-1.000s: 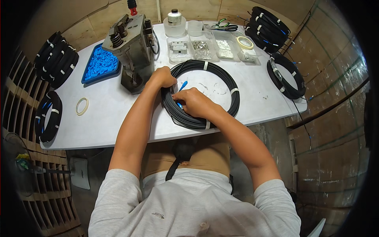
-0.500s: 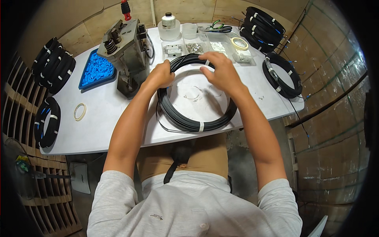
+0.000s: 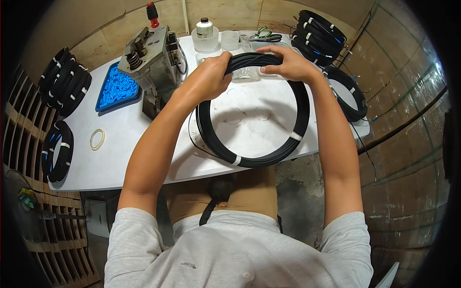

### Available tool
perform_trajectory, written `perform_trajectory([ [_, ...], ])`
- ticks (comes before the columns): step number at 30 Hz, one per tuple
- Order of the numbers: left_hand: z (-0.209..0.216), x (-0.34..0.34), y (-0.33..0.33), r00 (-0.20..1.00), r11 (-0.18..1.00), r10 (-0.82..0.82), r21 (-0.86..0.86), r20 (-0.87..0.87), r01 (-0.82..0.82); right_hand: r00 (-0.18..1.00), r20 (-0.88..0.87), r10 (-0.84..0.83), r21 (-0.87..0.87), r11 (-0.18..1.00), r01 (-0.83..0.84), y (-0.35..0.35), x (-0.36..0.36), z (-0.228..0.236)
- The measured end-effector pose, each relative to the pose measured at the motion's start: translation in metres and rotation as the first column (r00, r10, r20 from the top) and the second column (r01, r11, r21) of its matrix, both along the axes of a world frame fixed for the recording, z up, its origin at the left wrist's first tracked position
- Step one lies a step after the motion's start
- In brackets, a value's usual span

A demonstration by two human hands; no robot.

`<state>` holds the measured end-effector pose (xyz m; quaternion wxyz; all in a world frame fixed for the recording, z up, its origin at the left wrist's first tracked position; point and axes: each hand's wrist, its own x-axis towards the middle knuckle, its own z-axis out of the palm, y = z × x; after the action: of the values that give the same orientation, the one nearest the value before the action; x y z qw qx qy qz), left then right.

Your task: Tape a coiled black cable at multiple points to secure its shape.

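Observation:
A large coil of black cable (image 3: 302,113), bound with white tape bands, is tilted up above the white table, its far side raised. My left hand (image 3: 215,74) is closed round the coil at its upper left. At the upper right my right hand (image 3: 290,65) grips it too, with the thumb inside the ring and fingers over the outside. A loose cable strand (image 3: 194,139) hangs out at the coil's left side. The coil's near side lies low, by the table's front edge.
A metal press (image 3: 156,62) stands left of centre beside a blue tray (image 3: 117,109) of small blue parts. A tape roll (image 3: 97,139) lies at left. More cable coils (image 3: 65,79) (image 3: 319,38) are stacked at both sides. Behind my hands are a bottle (image 3: 205,29) and plastic bins.
The coil has been lifted at its far side and turned, so its white bands sit elsewhere. My right hand has moved right and closed on the coil; my left hand has moved up and right.

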<state>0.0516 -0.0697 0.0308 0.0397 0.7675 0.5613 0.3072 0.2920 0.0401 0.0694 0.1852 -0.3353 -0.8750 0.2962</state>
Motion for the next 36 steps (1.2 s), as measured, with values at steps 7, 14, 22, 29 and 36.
perform_trajectory([
  [7, 0.044, 0.011, 0.013, 0.973, 0.968, -0.185, 0.147, -0.139, 0.205, 0.991, 0.073, -0.111, 0.01, 0.994, 0.111, -0.025, 0.015, 0.03],
  [14, 0.073, 0.029, 0.029, 0.928, 0.925, -0.209, 0.245, -0.307, 0.29, 0.997, -0.059, -0.05, 0.285, 0.956, 0.065, -0.024, 0.018, 0.04],
  [22, 0.078, 0.043, 0.042, 0.929, 0.949, -0.237, 0.135, -0.285, 0.284, 0.956, -0.11, -0.272, 0.4, 0.868, 0.293, -0.025, 0.022, 0.02],
  [29, 0.071, 0.01, 0.019, 0.959, 0.656, -0.28, 0.719, -0.051, 0.23, 0.945, -0.176, -0.274, 0.427, 0.844, 0.324, -0.026, 0.032, 0.013],
  [36, -0.042, 0.001, -0.041, 0.66, 0.829, 0.039, 0.345, 0.75, -0.44, 0.931, -0.22, -0.29, 0.408, 0.84, 0.359, -0.033, 0.042, 0.012],
])
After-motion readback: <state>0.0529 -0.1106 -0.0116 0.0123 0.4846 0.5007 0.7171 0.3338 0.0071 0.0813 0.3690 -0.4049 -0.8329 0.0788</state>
